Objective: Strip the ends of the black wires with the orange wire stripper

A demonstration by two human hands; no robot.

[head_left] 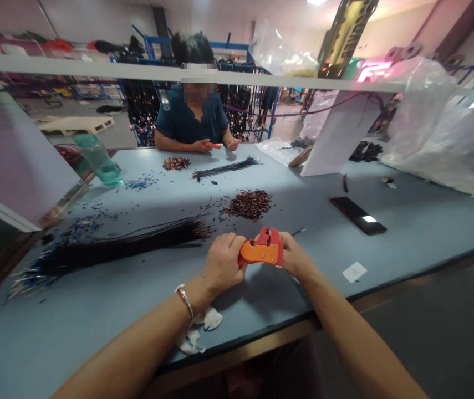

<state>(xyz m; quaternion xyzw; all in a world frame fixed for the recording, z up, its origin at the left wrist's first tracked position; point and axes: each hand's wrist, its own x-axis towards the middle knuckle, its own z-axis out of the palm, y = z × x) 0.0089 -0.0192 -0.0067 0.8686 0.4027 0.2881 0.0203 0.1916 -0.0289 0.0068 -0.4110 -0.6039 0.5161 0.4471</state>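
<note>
My left hand [224, 262] is wrapped round the handle end of an orange and red hand tool [261, 253]. At the tool's red head, my right hand [294, 256] is closed, its fingertips partly hidden behind the tool. A thin dark wire [300, 230] with a pale tip sticks out just beyond my right hand. Left of my hands lies a long bundle of black wires [124, 244] with blue and silver ends. A heap of small black and copper-coloured pieces [250, 204] sits beyond the tool.
Across the blue-grey table [303, 199] a person [193, 119] holds a red tool. A smaller wire bundle [228, 168], a green bottle [99, 160], a phone [358, 215], a white label [354, 271] and crumpled tissue [212, 319] lie about. A shelf [137, 71] crosses above.
</note>
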